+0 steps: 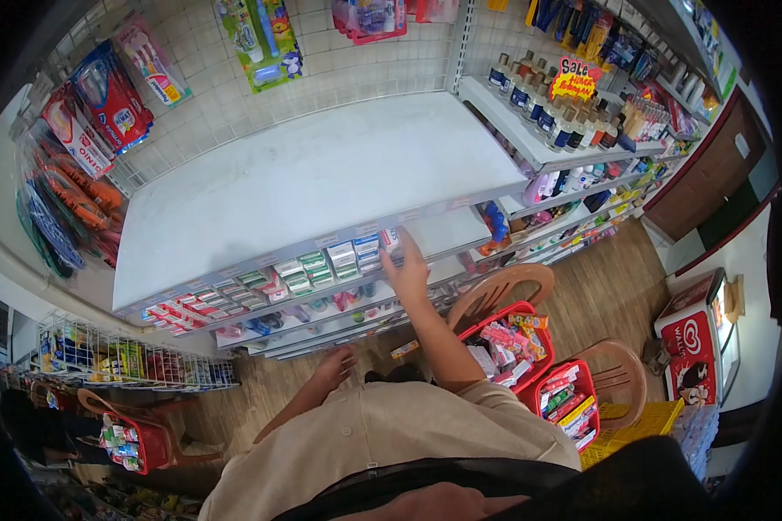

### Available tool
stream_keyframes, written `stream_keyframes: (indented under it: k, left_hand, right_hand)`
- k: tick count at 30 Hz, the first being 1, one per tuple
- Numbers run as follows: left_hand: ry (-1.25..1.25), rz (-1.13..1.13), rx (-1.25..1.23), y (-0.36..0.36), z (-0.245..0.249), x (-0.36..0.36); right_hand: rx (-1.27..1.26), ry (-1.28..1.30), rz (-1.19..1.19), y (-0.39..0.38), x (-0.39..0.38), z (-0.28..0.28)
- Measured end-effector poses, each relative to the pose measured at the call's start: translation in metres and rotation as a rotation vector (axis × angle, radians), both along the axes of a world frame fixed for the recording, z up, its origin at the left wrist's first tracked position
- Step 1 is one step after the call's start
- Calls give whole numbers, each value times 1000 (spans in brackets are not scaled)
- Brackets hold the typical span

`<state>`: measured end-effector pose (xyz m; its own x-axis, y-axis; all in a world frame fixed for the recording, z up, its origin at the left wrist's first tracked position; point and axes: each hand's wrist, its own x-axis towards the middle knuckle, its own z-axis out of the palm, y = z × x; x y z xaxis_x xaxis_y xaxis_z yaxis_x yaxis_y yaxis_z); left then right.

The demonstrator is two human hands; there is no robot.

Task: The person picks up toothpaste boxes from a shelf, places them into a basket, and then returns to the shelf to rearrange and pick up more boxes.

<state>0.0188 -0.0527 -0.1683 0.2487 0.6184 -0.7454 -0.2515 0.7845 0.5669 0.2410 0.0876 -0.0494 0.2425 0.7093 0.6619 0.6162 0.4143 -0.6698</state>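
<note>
My right hand (407,274) reaches to the second shelf, thumb and fingers around a small white carton (390,239) with red print at the right end of a packed row. Just left of it stand blue-and-white cartons (354,254), then green-and-white cartons (304,273) and red cartons (191,310), which look like toothpaste boxes. My left hand (335,366) hangs low in front of the shelves with nothing in it, its fingers apart. Above the row is a bare white top shelf (313,174).
Red baskets with packaged goods (543,352) sit on brown plastic chairs (621,373) at my right. Another red basket (155,441) is at lower left, beside a person in dark clothes (39,425). Bottles (547,113) line the right shelf; a red freezer (691,339) stands beyond.
</note>
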Motion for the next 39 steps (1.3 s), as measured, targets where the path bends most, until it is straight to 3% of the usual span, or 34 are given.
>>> stream_keyframes:
  k: [39]
  left_hand:
    - [2, -46, 16, 6, -21, -2]
  right_hand:
    - [-95, 68, 125, -7, 2, 5]
